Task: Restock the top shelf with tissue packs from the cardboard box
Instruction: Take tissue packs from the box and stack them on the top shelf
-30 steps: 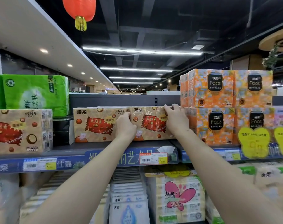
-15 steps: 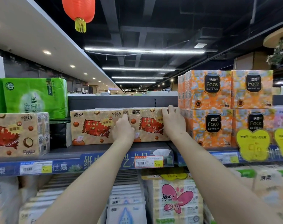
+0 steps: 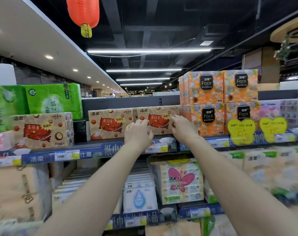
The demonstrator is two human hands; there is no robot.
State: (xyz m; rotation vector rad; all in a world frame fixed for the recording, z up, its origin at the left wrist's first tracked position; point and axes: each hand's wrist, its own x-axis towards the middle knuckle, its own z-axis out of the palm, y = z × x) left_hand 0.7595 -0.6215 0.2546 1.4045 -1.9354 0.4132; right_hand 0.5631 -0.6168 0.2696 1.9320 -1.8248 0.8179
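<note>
On top shelf (image 3: 83, 144), tan tissue pack (image 3: 159, 120) sits snug between twin pack (image 3: 110, 124) and orange Face packs (image 3: 207, 119); left grip (image 3: 138, 132) and right grip (image 3: 184, 127) released, fingers at its front, probably squaring it flush.

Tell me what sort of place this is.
Most likely a supermarket's tissue aisle: shelves edged with price tags, stacked tissue packs on every level, and strip lights along the ceiling.
</note>
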